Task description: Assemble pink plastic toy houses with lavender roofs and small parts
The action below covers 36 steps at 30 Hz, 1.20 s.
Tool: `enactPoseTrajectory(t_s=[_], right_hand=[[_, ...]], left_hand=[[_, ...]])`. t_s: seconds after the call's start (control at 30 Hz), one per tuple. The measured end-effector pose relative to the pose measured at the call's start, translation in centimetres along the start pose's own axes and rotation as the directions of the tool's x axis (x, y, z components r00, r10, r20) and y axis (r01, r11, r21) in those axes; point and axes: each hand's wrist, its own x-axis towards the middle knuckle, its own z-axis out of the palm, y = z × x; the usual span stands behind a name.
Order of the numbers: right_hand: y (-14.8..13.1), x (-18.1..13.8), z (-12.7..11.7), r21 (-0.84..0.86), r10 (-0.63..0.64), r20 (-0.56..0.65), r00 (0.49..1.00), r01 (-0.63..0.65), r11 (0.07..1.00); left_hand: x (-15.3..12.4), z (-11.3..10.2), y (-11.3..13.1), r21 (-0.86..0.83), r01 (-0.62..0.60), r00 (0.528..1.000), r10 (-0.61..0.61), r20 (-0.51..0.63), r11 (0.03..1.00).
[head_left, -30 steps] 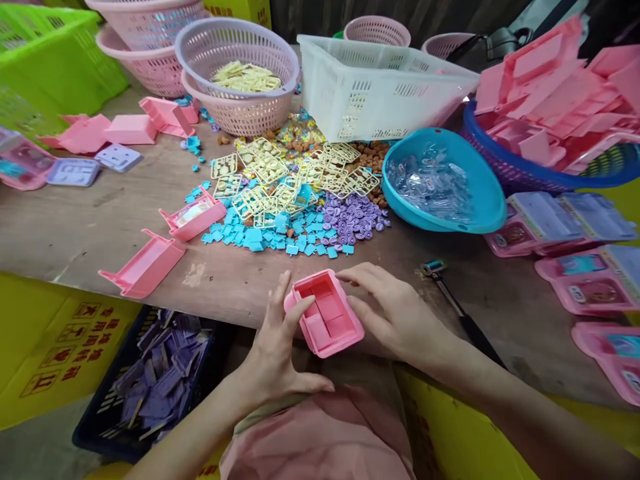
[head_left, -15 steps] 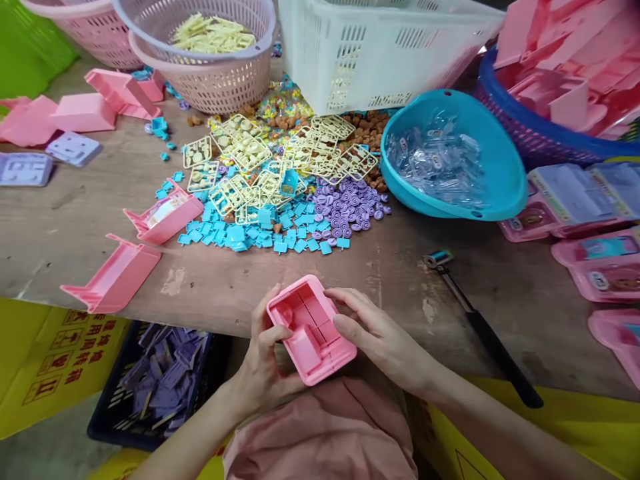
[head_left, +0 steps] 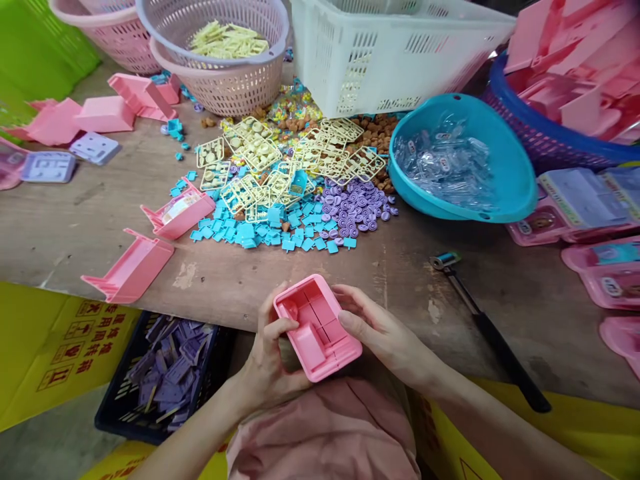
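I hold a pink plastic tray with inner compartments (head_left: 317,327) in both hands, at the near edge of the wooden table (head_left: 80,220), its open side facing up. My left hand (head_left: 267,363) grips its left end, thumb curled over the rim. Fingers of my right hand (head_left: 383,333) wrap round its right side. Just beyond lie heaps of small blue tiles (head_left: 260,233), purple discs (head_left: 350,210) and cream part frames (head_left: 280,163).
Two pink trays (head_left: 135,267) lie at the left. A blue bowl of clear pieces (head_left: 460,163), a white crate (head_left: 395,53) and round baskets (head_left: 225,47) stand behind. A black-handled tool (head_left: 490,333) lies right. A dark bin of purple parts (head_left: 165,370) sits below the table.
Both hands turned and drew the pink tray slightly toward me; my left thumb closed over its rim. The view dipped and shifted a little.
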Motion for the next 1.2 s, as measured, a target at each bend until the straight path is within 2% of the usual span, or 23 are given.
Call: enactPoseTrajectory(t_s=[0.13,0.23,0.33,0.43,0.53,0.57,0.6,0.67,0.73,0.77,0.83,0.9,1.0,1.1,1.13,1.17,1.2], right_hand=[[-0.6,0.0,0.1,-0.051,-0.024,0.020,1.000,0.025,0.998],[-1.1,-0.4,0.1,-0.219,-0.070,-0.051,0.996,0.057,0.974],[-1.2,-0.7,0.1,-0.252,-0.116,-0.121,0.986,0.083,0.964],[-0.8,-0.6,0.0,-0.245,-0.122,-0.153,0.981,0.082,0.966],[-0.4,-0.3,-0.3,-0.381,-0.176,-0.225,0.958,0.080,0.921],[-0.3,-0.3,-0.5,-0.450,-0.226,-0.271,0.936,0.084,0.889],[-0.2,-0.3,-0.6,-0.529,-0.299,-0.327,0.897,0.089,0.844],[0.1,-0.5,-0.6,-0.686,-0.494,-0.428,0.757,0.085,0.723],[0.7,-0.7,-0.4,-0.809,-0.683,-0.431,0.589,0.083,0.581],[1.0,-0.8,-0.1,-0.855,-0.752,-0.398,0.526,0.085,0.512],[1.6,-0.8,0.6,-0.911,-0.827,-0.320,0.462,0.089,0.402],[2.1,-0.7,1.5,-0.928,-0.842,-0.279,0.462,0.094,0.359],[2.3,-0.6,2.2,-0.922,-0.842,-0.230,0.488,0.167,0.349],[2.6,-1.3,0.7,-0.910,-0.841,-0.115,0.528,0.283,0.302],[2.9,-1.8,-0.3,-0.925,-0.837,-0.115,0.535,0.250,0.287],[3.3,-2.3,-1.6,-0.949,-0.828,-0.151,0.540,0.154,0.274],[3.9,-3.0,-3.0,-0.965,-0.813,-0.221,0.539,0.001,0.263]], left_hand=[[0.8,-0.8,0.2,0.010,-0.036,0.999,0.036,0.002,0.999],[2.6,-1.8,0.6,0.069,-0.103,0.993,0.098,0.070,0.992],[4.8,-2.8,1.3,0.117,-0.157,0.976,0.136,0.170,0.981],[6.6,-3.3,2.2,0.175,-0.236,0.928,0.168,0.332,0.956],[7.5,-3.6,3.0,0.192,-0.351,0.851,0.227,0.473,0.916],[7.5,-3.5,3.1,0.195,-0.387,0.839,0.257,0.480,0.901],[7.4,-3.5,3.1,0.209,-0.406,0.845,0.279,0.455,0.890],[6.5,-3.1,2.8,0.222,-0.357,0.903,0.275,0.330,0.907],[5.3,-2.4,2.4,0.141,-0.178,0.971,0.150,0.185,0.974],[4.7,-2.0,2.2,0.060,-0.063,0.988,0.054,0.142,0.996],[3.6,-0.9,1.9,-0.114,0.134,0.987,-0.122,0.105,0.984],[3.0,0.1,1.9,-0.242,0.236,0.972,-0.228,0.060,0.941],[3.2,0.4,1.9,-0.337,0.238,0.967,-0.256,-0.009,0.911],[4.1,-1.4,1.2,-0.256,0.213,0.976,-0.215,0.021,0.943],[4.5,-2.4,0.9,-0.176,0.205,0.979,-0.199,0.052,0.963],[4.9,-3.4,0.7,-0.074,0.183,0.980,-0.176,0.091,0.980],[5.3,-4.5,0.5,0.040,0.146,0.979,-0.150,0.136,0.989]])
